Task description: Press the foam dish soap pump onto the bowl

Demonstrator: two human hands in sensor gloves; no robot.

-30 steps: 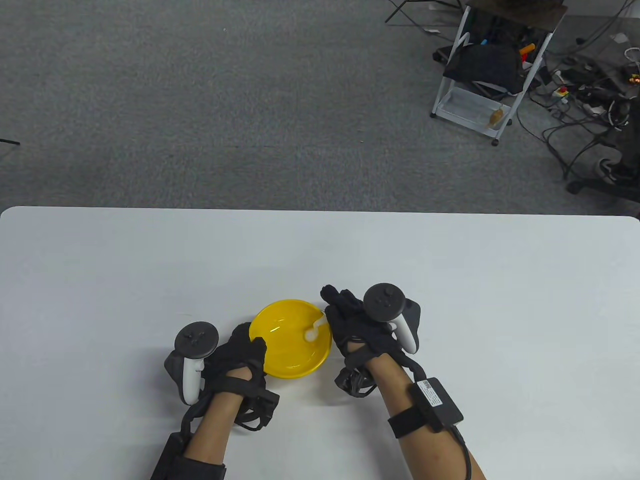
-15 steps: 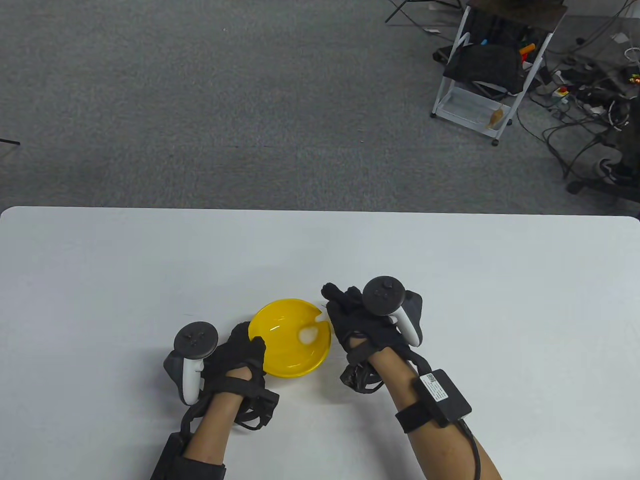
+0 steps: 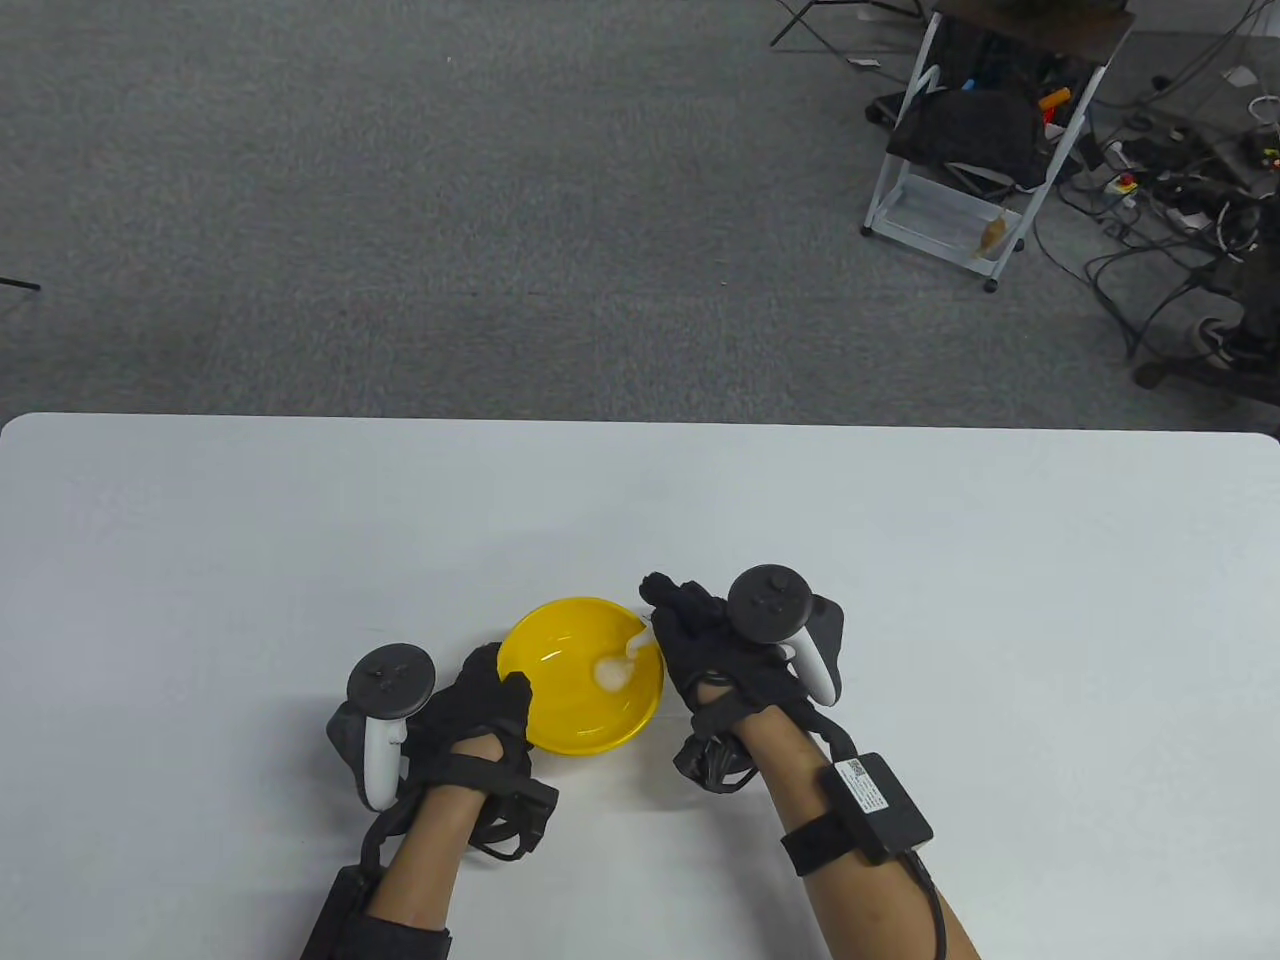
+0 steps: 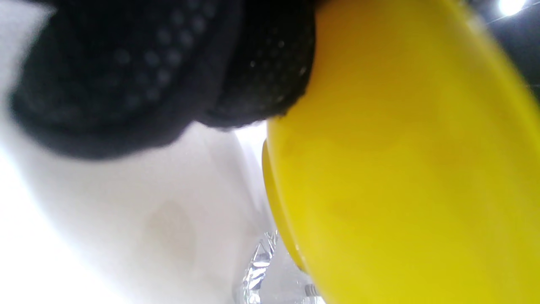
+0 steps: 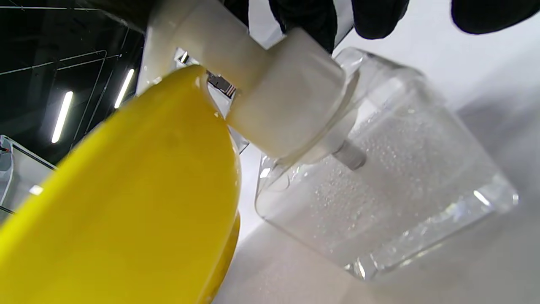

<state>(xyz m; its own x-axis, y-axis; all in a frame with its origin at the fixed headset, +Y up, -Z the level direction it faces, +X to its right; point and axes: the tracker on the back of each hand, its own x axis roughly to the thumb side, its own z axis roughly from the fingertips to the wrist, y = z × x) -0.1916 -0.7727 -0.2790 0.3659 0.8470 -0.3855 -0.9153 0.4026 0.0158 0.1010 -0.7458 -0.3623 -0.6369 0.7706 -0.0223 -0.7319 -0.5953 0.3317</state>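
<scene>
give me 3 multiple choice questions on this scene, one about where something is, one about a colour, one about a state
1. Where is the soap bottle relative to the bowl?
A. beside it, under the right hand
B. inside it
C. at the table's far edge

2. What colour is the bowl?
A. blue
B. yellow
C. white

3. What does the bowl hold?
A. nothing
B. a spoon
C. a blob of white foam

Answers:
1 A: the right wrist view shows the clear bottle standing next to the bowl's outer wall, with the right hand over its pump.
2 B: it is yellow in all three views.
3 C: the table view shows white foam inside, below the spout, while the left hand holds the rim.
</scene>
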